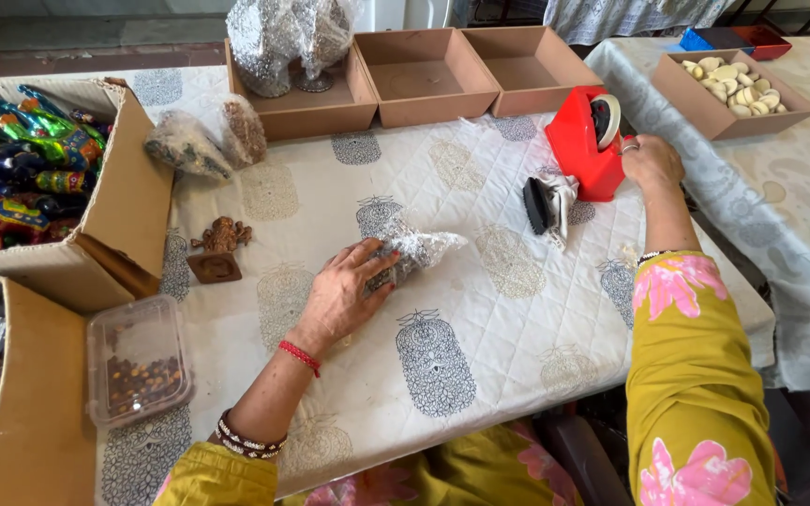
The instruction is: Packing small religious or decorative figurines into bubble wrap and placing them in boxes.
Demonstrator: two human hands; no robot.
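Left hand [344,292] lay flat on the bubble-wrapped bundle [412,251], fingers spread over its near end, pinning it to the tabletop [480,319]. Bundle sat about mid-tabletop, down and to the left of the red tape dispenser [585,142], well apart from it.

Right hand [651,161] was at the dispenser's right side, fingers curled narrow against its front edge near the tape roll [605,118]. Couldn't tell whether it pinched tape or only touched the housing.

Relative to the dispenser:
- Just left and slightly nearer, touching its base: a small black-and-white item [547,203], kind unclear.
- Behind it: a row of three open brown boxes. Nearest one [523,66] and middle one [424,73] showed bare bottoms; the far-left one [304,94] held wrapped silvery pieces.
- Right, on a second cloth-covered table: a brown box of pale rounded pieces [733,86].
- Far left: two small wrapped packets [206,141], then a big cardboard carton [133,187] of shiny multicoloured figures [21,169].
- Left and nearer: a small brown figurine on a square base [218,248], just beside the carton's corner.
- Far left, near tabletop edge: a clear plastic tub [136,358] with small brown bits inside, lid on.

The tabletop was covered by a white quilted cloth with grey motifs.
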